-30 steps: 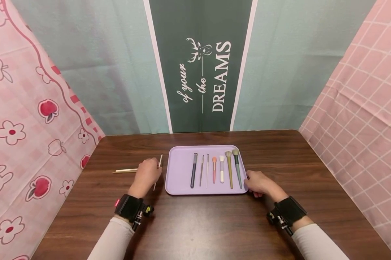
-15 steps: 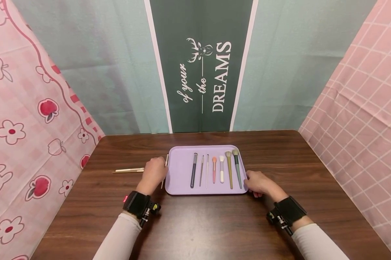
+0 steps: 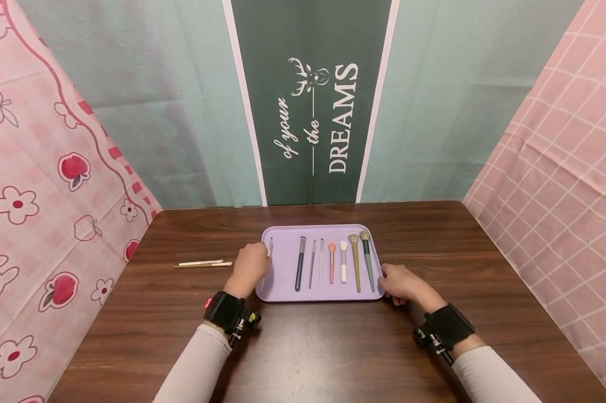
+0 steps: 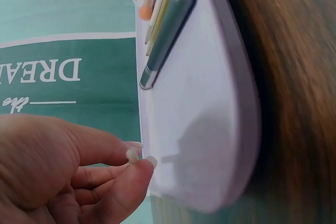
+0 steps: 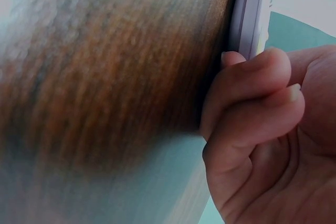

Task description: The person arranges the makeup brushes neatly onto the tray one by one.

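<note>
My left hand [image 3: 252, 263] pinches a thin, pale makeup brush [image 3: 270, 246] over the left end of the lilac tray [image 3: 285, 274]. In the left wrist view, thumb and fingertips meet on the brush's whitish end [image 4: 133, 155]; most of it is hidden there. Whether the brush touches the tray I cannot tell. My right hand [image 3: 399, 281] holds the tray's right edge; in the right wrist view its curled fingers [image 5: 247, 85] wrap that rim. Several makeup brushes lie side by side on the tray, from a dark-handled brush [image 3: 300, 268] to a green one [image 3: 367, 263] at the right.
Left of the tray, two thin pale brushes [image 3: 202, 263] lie crosswise on the dark wooden table [image 3: 303, 352]. A green curtain [image 3: 313, 190] hangs behind the table's back edge, with pink cloths [image 3: 544, 168] at both sides.
My left hand has moved right, carrying the thin brush from the table beside the tray to over its left end. The two loose brushes are now uncovered. My right hand stays at the tray's edge.
</note>
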Demonstrator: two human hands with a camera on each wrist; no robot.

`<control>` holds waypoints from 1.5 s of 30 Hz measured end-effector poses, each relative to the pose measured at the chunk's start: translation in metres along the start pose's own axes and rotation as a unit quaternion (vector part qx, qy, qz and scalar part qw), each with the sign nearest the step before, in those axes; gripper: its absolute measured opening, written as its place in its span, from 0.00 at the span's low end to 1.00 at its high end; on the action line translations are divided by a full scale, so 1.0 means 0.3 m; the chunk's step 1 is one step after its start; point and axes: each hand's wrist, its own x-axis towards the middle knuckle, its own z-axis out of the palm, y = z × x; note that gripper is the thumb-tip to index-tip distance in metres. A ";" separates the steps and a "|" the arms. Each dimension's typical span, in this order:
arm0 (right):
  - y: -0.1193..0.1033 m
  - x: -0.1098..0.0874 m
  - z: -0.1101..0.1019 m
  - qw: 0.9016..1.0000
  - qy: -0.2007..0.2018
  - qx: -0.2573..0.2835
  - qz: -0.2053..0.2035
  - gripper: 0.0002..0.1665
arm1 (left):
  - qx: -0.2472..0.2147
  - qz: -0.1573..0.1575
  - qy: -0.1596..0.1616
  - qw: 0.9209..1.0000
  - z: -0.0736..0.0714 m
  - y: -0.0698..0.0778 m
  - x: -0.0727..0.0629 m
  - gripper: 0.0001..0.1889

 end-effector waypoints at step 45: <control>0.002 -0.012 0.001 1.000 0.010 0.003 -0.007 0.06 | 0.001 0.024 -0.001 1.000 0.112 0.126 0.066 0.09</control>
